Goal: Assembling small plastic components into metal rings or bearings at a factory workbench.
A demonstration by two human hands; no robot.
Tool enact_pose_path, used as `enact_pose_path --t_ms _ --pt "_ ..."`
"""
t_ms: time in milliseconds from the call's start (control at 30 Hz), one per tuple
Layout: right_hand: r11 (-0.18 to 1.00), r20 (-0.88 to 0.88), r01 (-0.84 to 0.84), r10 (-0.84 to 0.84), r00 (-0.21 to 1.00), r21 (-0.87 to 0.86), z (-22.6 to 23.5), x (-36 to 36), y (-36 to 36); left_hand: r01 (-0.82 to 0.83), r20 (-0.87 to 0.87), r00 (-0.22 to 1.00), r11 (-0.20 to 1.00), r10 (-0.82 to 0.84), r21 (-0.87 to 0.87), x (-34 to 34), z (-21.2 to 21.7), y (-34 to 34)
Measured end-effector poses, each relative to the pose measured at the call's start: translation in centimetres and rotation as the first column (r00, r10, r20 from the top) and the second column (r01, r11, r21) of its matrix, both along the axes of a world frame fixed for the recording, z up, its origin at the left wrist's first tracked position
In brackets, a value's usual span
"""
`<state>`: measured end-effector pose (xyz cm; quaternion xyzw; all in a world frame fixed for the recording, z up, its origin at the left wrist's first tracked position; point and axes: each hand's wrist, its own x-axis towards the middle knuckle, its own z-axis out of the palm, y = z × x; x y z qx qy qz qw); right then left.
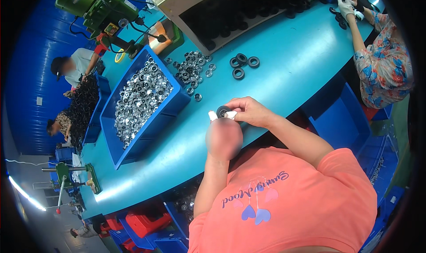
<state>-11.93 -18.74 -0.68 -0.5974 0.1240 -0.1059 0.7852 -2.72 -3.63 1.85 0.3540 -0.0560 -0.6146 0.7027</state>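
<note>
Between my two hands, over the table's near edge, is a small black wheel (222, 111) with a greyish centre. My left hand (224, 136) is closed on it from the near left; much of that hand is blurred. From the right, my right hand (254, 112) pinches the wheel with thumb and fingers. White coverings wrap some fingertips. Beyond my hands, several black rings (238, 73) lie in a small group. To their left are scattered clear round hubs (191, 71) with dark middles.
A blue bin (116, 152) heaped with clear hubs stands left on the turquoise table (284, 66). Behind it is a green drill press (95, 13). An open-fronted box (179, 13) holds black rings at the back. Gloved co-worker's hands (347, 6) handle black parts at far right.
</note>
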Motion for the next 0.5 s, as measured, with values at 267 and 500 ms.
enact_pose_path --t_ms 267,500 --pt "0.998 0.010 -0.032 0.032 0.999 -0.057 0.7 -0.1 0.0 -0.016 0.040 0.999 0.999 0.014 0.052 0.0 0.2 0.3" --pt "0.975 0.030 -0.151 0.158 0.987 -0.161 1.0 0.4 0.1 -0.099 0.080 0.993 0.991 0.092 0.090 0.3 0.2 2.8"
